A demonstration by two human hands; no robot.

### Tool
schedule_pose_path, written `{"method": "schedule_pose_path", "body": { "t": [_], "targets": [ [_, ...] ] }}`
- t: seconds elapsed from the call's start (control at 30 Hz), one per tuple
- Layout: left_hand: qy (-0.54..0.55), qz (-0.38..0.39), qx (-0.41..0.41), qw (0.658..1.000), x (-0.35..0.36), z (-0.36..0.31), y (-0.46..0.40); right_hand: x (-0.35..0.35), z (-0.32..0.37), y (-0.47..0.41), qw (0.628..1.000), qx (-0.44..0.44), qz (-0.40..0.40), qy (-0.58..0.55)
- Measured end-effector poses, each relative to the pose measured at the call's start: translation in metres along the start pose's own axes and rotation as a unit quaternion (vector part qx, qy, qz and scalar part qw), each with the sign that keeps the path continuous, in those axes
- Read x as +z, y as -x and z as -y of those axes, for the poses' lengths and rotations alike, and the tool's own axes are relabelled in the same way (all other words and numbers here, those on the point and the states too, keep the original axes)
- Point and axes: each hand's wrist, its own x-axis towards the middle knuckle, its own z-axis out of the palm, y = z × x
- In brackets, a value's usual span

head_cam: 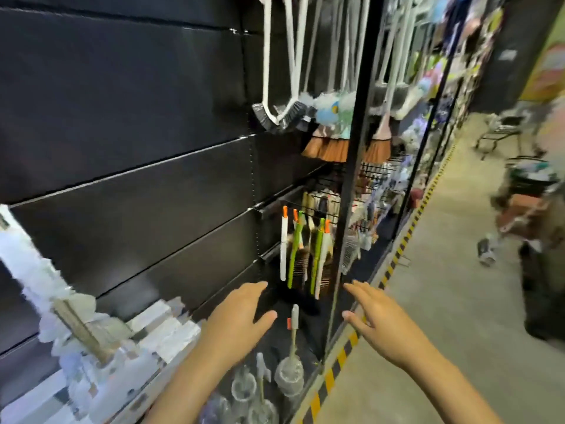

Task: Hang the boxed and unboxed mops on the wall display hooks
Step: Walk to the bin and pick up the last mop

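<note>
Both hands reach forward with straight fingers and hold nothing. My left hand [241,316] hovers in front of the black slatted wall display [128,123]. My right hand [376,316] is beside the black upright post [351,166]. At the lower left, white boxed mops [165,328] lie stacked against the wall, and a fluffy white unboxed mop [36,270] leans over them. White-handled brushes and brooms [293,87] hang from hooks at the upper middle.
Green and white brushes [302,249] hang low between my hands. Clear toilet-brush holders [287,374] stand at the bottom. A yellow-black striped floor edge [400,246] borders the aisle. A blurred person [538,240] and a cart [501,130] are on the right.
</note>
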Motion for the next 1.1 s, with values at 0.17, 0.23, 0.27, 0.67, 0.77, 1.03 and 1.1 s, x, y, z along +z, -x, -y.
{"method": "schedule_pose_path", "body": {
  "t": [0.17,0.23,0.27,0.67,0.77,1.03,1.1],
  "targets": [
    [0.024,0.123,0.073,0.989,0.094,-0.09,-0.058,0.018,-0.127,0.068,0.987,0.16,0.021,-0.003],
    [0.027,0.148,0.115,0.982,0.128,-0.135,-0.083,0.019,-0.176,0.093,0.976,0.214,0.018,-0.018],
    [0.032,0.155,0.131,0.979,0.144,-0.159,-0.095,0.018,-0.2,0.105,0.971,0.239,0.016,-0.028],
    [0.111,0.216,0.153,0.958,0.286,-0.347,-0.217,-0.023,-0.419,0.119,0.924,0.363,-0.038,-0.11],
    [0.103,0.227,0.114,0.962,0.306,-0.345,-0.266,-0.036,-0.466,0.074,0.925,0.352,-0.053,-0.133],
    [0.087,0.217,0.019,0.972,0.36,-0.378,-0.454,-0.071,-0.615,-0.074,0.923,0.344,-0.068,-0.16],
    [0.11,0.212,0.032,0.971,0.374,-0.409,-0.505,-0.083,-0.653,-0.102,0.918,0.353,-0.069,-0.167]
  ]
}}
